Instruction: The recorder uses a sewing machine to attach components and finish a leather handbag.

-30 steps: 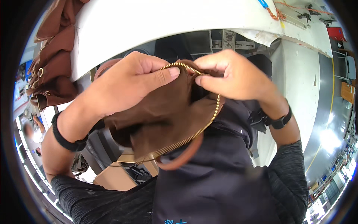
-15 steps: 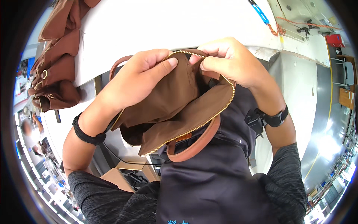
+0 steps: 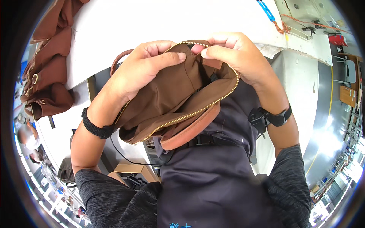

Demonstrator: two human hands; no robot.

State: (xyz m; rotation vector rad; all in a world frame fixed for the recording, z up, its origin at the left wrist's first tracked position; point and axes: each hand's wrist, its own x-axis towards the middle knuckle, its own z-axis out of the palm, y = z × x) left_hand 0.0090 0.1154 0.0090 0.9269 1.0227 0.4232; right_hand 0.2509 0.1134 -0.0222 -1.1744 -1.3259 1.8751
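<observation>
The brown bag (image 3: 159, 95) is held before the dark apron (image 3: 213, 182), near the white table (image 3: 152, 22), its open mouth facing up, its long axis slanting from lower left to upper right. Its far rim is pinched between closed thumb and fingers by the left hand (image 3: 146, 68) and right hand (image 3: 234, 53), and partly hidden by them. More bags (image 3: 53, 72) are grouped at left. The near handle (image 3: 192, 131) is seen higher than half a second ago.

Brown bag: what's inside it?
The bag shows brown lining and a small brown tab beside the right hand. Its near wall hides the bottom; anything there can't be seen.
</observation>
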